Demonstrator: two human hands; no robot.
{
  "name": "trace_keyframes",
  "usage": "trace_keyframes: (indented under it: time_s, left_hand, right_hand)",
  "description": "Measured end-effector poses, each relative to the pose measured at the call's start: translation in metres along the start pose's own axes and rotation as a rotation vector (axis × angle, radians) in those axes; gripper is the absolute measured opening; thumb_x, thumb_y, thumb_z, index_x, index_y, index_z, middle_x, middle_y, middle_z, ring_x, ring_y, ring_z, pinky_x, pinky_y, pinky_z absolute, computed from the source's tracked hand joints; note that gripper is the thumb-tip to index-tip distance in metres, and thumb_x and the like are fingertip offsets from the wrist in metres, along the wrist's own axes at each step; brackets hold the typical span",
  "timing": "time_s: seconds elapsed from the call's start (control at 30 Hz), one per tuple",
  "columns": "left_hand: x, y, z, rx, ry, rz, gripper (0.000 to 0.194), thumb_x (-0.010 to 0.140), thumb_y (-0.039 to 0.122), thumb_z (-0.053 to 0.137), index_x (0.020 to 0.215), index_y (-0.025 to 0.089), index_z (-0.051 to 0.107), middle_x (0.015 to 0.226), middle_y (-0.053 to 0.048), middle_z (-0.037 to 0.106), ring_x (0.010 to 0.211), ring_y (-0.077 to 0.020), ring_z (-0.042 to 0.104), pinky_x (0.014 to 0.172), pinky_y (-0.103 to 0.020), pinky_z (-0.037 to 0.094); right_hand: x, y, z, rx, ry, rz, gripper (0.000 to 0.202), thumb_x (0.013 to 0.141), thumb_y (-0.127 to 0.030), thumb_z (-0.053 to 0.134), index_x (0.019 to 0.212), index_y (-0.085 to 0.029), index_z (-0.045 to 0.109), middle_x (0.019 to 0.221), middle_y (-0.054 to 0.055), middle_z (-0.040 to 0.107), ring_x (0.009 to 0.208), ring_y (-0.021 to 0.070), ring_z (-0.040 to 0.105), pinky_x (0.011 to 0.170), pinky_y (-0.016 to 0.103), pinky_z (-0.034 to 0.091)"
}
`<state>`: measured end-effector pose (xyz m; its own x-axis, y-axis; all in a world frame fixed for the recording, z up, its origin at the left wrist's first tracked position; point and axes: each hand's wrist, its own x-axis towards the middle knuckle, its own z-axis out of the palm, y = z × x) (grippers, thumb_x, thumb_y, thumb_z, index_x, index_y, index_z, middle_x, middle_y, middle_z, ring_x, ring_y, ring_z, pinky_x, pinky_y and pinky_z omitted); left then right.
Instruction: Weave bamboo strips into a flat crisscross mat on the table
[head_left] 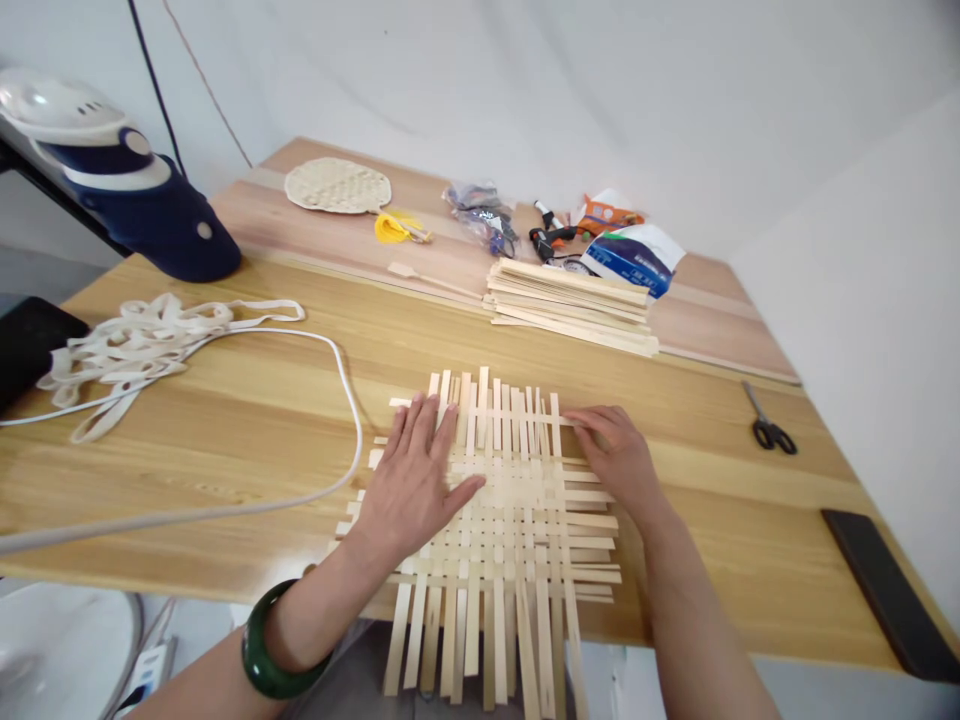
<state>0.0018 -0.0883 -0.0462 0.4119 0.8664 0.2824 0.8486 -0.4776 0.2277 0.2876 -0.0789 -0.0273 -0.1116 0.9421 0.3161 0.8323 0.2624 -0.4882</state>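
Observation:
A mat of pale woven strips [517, 510] lies at the table's front edge, its lower strip ends hanging past the edge. My left hand [414, 480] rests flat on the mat's upper left part, fingers spread, a green bangle on the wrist. At the mat's upper right, my right hand [615, 450] pinches the right end of a thin crosswise strip [532, 416]. This strip runs among the upright strip ends above the tightly woven part. Its left portion passes near my left fingers, which partly hide it.
Loose strips [574, 305] are stacked behind the mat. Scissors [769, 425] and a black bar [889, 595] lie right. White cord [352, 410], tangled tape [142, 350] and a blue-white device [142, 190] are left. A woven fan [337, 186] and blue box [634, 260] stand behind.

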Motion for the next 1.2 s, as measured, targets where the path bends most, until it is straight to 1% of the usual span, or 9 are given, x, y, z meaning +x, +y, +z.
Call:
trace_keyframes:
  time_s: [0.13, 0.27, 0.37, 0.47, 0.6, 0.77, 0.9, 1.1, 1.2]
  left_hand:
    - [0.000, 0.000, -0.001, -0.020, -0.013, 0.003, 0.080, 0.088, 0.061, 0.055, 0.144, 0.008, 0.036, 0.149, -0.026, 0.040, 0.144, -0.0404, 0.030, 0.117, -0.056, 0.030]
    - [0.000, 0.000, -0.001, -0.049, 0.009, 0.004, 0.079, 0.088, 0.058, 0.057, 0.146, 0.010, 0.034, 0.148, -0.025, 0.041, 0.144, -0.0407, 0.031, 0.116, -0.059, 0.030]
    - [0.000, 0.000, 0.000, -0.049, 0.018, 0.016, 0.077, 0.090, 0.059, 0.054, 0.148, 0.014, 0.030, 0.152, -0.022, 0.037, 0.145, -0.0392, 0.029, 0.117, -0.060, 0.028]
    - [0.000, 0.000, 0.001, -0.044, 0.007, 0.024, 0.079, 0.090, 0.060, 0.052, 0.149, 0.013, 0.028, 0.153, -0.023, 0.036, 0.146, -0.0386, 0.028, 0.118, -0.059, 0.026]
    - [0.001, 0.000, -0.001, -0.040, 0.000, 0.015, 0.080, 0.089, 0.060, 0.053, 0.148, 0.010, 0.031, 0.149, -0.024, 0.041, 0.144, -0.0393, 0.031, 0.117, -0.059, 0.028]
    - [0.001, 0.001, -0.003, 0.005, 0.003, 0.029, 0.077, 0.090, 0.060, 0.052, 0.145, 0.009, 0.035, 0.146, -0.024, 0.044, 0.142, -0.0385, 0.035, 0.117, -0.058, 0.030]
    - [0.001, 0.001, -0.002, 0.010, 0.020, 0.027, 0.075, 0.089, 0.060, 0.052, 0.143, 0.009, 0.037, 0.142, -0.024, 0.047, 0.140, -0.0387, 0.037, 0.115, -0.059, 0.033]
    - [0.001, 0.003, -0.006, -0.001, 0.028, 0.015, 0.072, 0.088, 0.059, 0.054, 0.138, 0.008, 0.043, 0.137, -0.024, 0.050, 0.134, -0.0399, 0.041, 0.116, -0.060, 0.031]
    - [0.002, 0.005, -0.010, -0.016, 0.019, 0.003, 0.068, 0.086, 0.057, 0.058, 0.133, 0.010, 0.047, 0.132, -0.022, 0.052, 0.130, -0.0396, 0.043, 0.114, -0.059, 0.034]
  right_hand:
    - [-0.003, -0.002, 0.000, -0.050, -0.006, 0.006, 0.025, 0.092, -0.020, 0.049, 0.105, -0.024, 0.070, 0.102, 0.005, 0.071, 0.098, 0.0228, 0.062, 0.088, 0.043, 0.052]
    - [-0.007, -0.006, -0.002, -0.121, -0.033, 0.026, 0.031, 0.093, -0.022, 0.047, 0.117, -0.026, 0.066, 0.112, 0.006, 0.069, 0.107, 0.0242, 0.061, 0.095, 0.047, 0.051]
    - [-0.006, -0.015, -0.004, -0.191, 0.008, -0.009, 0.035, 0.094, -0.024, 0.046, 0.125, -0.025, 0.062, 0.119, 0.007, 0.068, 0.114, 0.0250, 0.059, 0.108, 0.053, 0.043]
    - [-0.005, -0.029, 0.000, -0.237, 0.027, -0.072, 0.035, 0.095, -0.025, 0.046, 0.126, -0.022, 0.061, 0.121, 0.009, 0.067, 0.116, 0.0248, 0.058, 0.114, 0.054, 0.036]
    - [-0.007, -0.045, 0.015, -0.276, 0.006, -0.065, 0.034, 0.094, -0.024, 0.047, 0.125, -0.020, 0.061, 0.122, 0.011, 0.066, 0.116, 0.0270, 0.057, 0.112, 0.055, 0.038]
    - [-0.012, -0.046, 0.029, -0.286, 0.008, -0.010, 0.031, 0.094, -0.026, 0.048, 0.120, -0.019, 0.061, 0.120, 0.014, 0.063, 0.113, 0.0300, 0.056, 0.103, 0.055, 0.046]
    - [-0.012, -0.045, 0.032, -0.275, 0.012, 0.014, 0.028, 0.093, -0.026, 0.049, 0.118, -0.021, 0.061, 0.120, 0.013, 0.061, 0.112, 0.0307, 0.055, 0.094, 0.051, 0.052]
    - [-0.012, -0.048, 0.035, -0.275, 0.056, 0.010, 0.025, 0.092, -0.025, 0.048, 0.113, -0.022, 0.061, 0.114, 0.013, 0.062, 0.107, 0.0299, 0.056, 0.090, 0.049, 0.052]
    - [-0.015, -0.048, 0.036, -0.271, 0.060, 0.010, 0.025, 0.093, -0.025, 0.047, 0.113, -0.021, 0.061, 0.114, 0.013, 0.063, 0.107, 0.0293, 0.056, 0.089, 0.048, 0.052]
